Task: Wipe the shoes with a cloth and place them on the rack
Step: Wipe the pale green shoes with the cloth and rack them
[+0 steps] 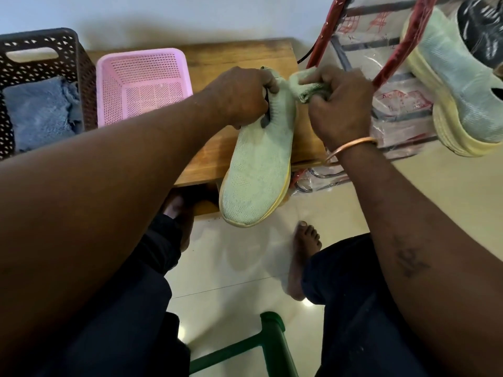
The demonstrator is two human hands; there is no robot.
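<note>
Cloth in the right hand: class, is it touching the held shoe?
Touching. The head view shows the cloth, gripped by the right hand, pressed against the held shoe at its heel, no gap.

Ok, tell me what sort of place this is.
Probably a home's shoe-storage corner: tiled floor, a low wooden table with a pink basket, and a plastic-covered shoe rack holding a pale green shoe.

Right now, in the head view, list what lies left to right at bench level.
Dark basket with blue cloth, pink basket, left hand gripping pale green shoe, right hand pressing green cloth to it, red rack, matching shoe on rack.
</note>
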